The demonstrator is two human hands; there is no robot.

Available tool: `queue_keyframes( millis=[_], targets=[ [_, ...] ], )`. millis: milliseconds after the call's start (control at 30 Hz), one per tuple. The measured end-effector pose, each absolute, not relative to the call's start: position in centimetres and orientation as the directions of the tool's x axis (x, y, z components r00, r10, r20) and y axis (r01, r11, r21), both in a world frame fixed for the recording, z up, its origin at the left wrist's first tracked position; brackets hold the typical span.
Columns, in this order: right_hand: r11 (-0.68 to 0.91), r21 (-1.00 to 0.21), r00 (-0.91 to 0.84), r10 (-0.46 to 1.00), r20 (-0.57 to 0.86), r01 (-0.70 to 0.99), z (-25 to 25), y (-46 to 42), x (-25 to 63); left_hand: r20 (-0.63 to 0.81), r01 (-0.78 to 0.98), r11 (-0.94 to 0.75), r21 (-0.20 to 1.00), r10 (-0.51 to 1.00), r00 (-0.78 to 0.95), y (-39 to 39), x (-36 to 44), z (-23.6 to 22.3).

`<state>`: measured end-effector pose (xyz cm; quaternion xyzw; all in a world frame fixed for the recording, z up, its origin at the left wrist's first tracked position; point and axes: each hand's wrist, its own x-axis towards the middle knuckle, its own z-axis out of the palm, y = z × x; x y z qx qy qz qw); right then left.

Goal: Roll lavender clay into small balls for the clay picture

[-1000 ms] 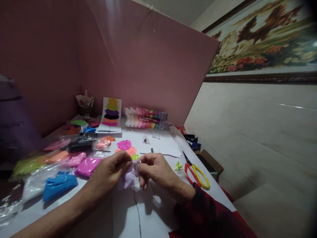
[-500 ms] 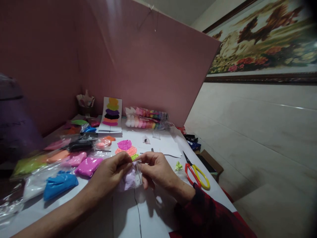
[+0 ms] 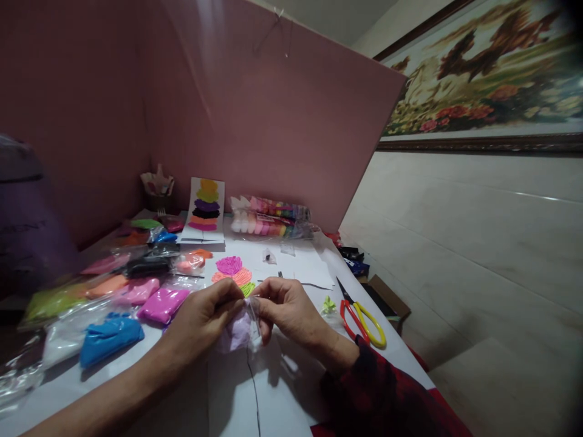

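Note:
Between my two hands is a clear plastic bag of pale lilac clay (image 3: 240, 331), pinched along its top edge. My left hand (image 3: 204, 315) grips the bag's left corner between thumb and fingers. With thumb and forefinger, my right hand (image 3: 289, 312) holds the right side of the same edge. Just beyond the fingertips lie textured clay pieces: a magenta one (image 3: 229, 265), a coral one (image 3: 232, 278) and a yellow-green one (image 3: 247, 288), partly hidden by my hands. A thin dark line (image 3: 254, 388) runs down the white sheet below the bag.
Bagged clay, including blue (image 3: 112, 338) and pink (image 3: 163, 304) lumps, covers the left side. Scissors (image 3: 362, 318) with red and yellow handles lie at the right table edge. A card with coloured bands (image 3: 204, 209) leans at the back beside packs of clay (image 3: 271, 217).
Both hands stay almost in place, still pinching the bag. My right fingers have curled in slightly, and the bag's clear edge has shifted a little.

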<state>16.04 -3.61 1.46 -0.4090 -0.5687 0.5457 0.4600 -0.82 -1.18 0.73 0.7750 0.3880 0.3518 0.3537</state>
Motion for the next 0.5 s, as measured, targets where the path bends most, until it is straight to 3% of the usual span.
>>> queue_keyframes(
  millis=[500],
  targets=[
    [0.034, -0.998, -0.319, 0.947, 0.048, -0.051, 0.62, -2.78, 16.62, 0.294, 0.36, -0.472, 0.805, 0.844, 0.449, -1.14, -0.92, 0.82]
  ],
)
